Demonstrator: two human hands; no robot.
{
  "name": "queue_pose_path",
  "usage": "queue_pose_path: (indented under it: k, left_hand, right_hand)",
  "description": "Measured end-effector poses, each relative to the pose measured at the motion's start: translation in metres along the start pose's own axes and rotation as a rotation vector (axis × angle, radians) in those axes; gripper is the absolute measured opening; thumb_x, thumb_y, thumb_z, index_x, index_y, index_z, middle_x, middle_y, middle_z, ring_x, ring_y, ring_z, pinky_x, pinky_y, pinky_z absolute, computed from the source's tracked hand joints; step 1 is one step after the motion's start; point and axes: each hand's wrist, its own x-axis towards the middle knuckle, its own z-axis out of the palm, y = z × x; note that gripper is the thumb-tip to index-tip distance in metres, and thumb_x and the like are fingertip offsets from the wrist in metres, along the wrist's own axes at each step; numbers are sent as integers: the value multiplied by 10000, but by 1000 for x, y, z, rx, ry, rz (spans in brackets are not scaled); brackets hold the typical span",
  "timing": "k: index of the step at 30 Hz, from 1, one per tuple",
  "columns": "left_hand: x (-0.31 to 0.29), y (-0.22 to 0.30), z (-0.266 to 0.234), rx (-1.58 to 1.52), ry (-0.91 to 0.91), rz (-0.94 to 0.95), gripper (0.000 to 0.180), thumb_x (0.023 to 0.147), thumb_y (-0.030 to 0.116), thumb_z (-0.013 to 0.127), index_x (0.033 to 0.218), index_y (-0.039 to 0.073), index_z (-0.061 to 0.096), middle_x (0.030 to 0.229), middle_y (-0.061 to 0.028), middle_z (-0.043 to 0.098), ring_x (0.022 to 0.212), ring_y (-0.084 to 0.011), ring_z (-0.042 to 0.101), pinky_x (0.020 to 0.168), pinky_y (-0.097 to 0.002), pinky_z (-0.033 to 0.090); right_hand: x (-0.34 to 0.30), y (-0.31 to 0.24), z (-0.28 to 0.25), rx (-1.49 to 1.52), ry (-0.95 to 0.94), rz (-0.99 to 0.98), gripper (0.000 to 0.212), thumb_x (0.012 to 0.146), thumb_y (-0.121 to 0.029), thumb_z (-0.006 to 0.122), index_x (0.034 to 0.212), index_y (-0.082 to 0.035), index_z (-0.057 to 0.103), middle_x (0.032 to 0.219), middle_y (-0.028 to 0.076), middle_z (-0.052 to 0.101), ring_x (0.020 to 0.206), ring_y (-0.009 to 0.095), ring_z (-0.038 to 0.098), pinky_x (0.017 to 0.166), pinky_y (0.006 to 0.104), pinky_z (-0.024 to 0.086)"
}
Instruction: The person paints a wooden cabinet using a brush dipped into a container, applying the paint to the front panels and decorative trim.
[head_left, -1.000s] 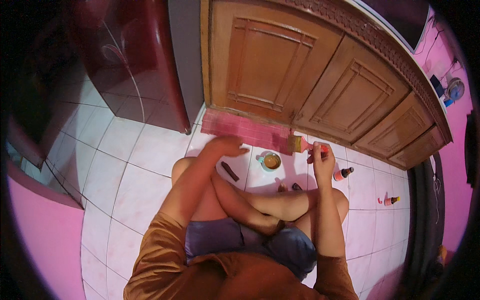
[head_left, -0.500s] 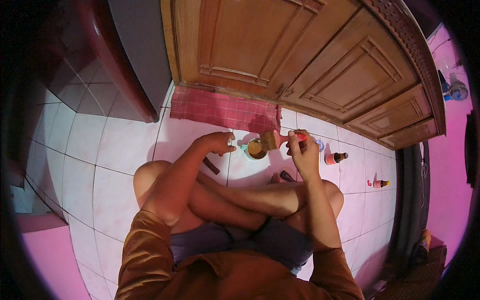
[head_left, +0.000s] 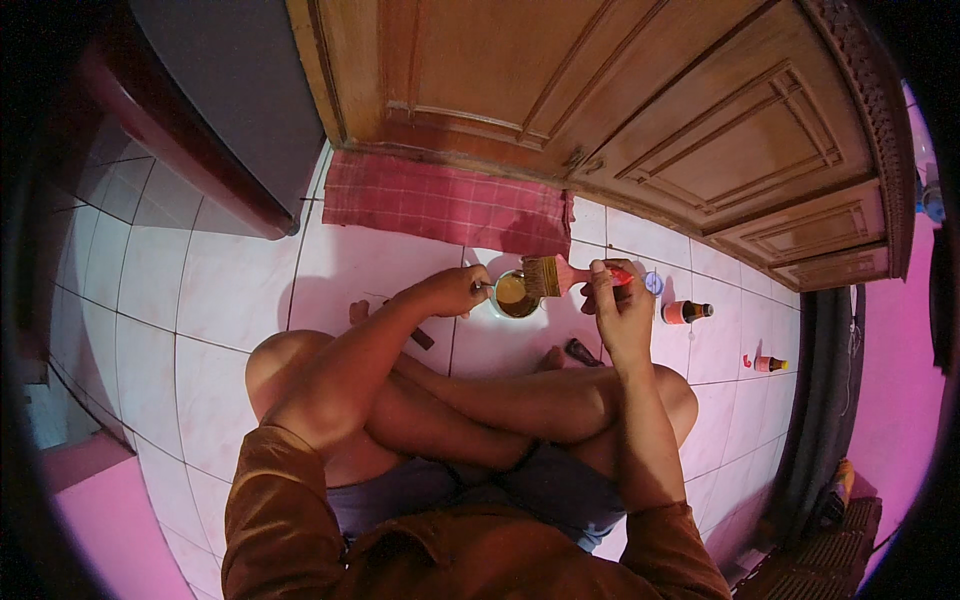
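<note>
My left hand [head_left: 452,292] is closed at the handle of a pale mug [head_left: 496,304] that stands on the tiled floor. Brown liquid fills part of the mug. In my right hand [head_left: 622,318] is a wide paintbrush [head_left: 573,276], gripped by its red handle between thumb and fingers. The brush lies sideways, its brown bristles pointing left over the mug's right rim. Whether the bristles touch the rim I cannot tell.
A red checked cloth [head_left: 440,200] lies before a wooden cabinet [head_left: 700,150]. Right of my right hand are a round blue-edged lid [head_left: 653,283], a brown bottle [head_left: 688,313] and a smaller bottle [head_left: 770,364]. My crossed legs [head_left: 480,395] are close below the mug.
My left hand has moved right and closed at the mug's handle; before, it was apart from it with fingers parted. The paintbrush stays in my right hand beside the mug. The view has shifted slightly.
</note>
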Motion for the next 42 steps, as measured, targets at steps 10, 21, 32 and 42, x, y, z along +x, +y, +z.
queue_pose_path:
  k: [10,21,32,42]
  left_hand:
    - [1,10,-5,-77,-39,37,270,1020,270,475,1108,26,550,991,-104,633,845,-195,666,782,-387,500]
    - [-10,30,-28,-165,104,149,259,1005,265,491,1052,19,556,915,-92,624,826,-179,666,763,-366,487]
    - [-5,30,-47,-302,244,276,275,1016,270,509,1004,1,565,897,-85,618,788,-175,655,732,-353,497]
    - [-17,44,-56,-157,372,299,250,1004,245,526,976,2,579,821,-98,631,752,-180,647,702,-360,508]
  right_hand:
    - [3,-1,0,6,-14,27,282,999,-262,598,973,18,616,719,74,656,599,114,619,548,258,500]
    - [19,-33,4,173,113,-93,269,1003,-262,589,960,3,606,743,85,668,565,119,609,509,254,502]
    - [26,-40,25,31,140,-158,281,996,-250,601,942,25,605,696,71,654,580,105,616,531,255,514]
    - [50,-39,42,-220,76,-232,288,999,-258,595,928,21,601,665,76,643,533,100,586,483,251,470]
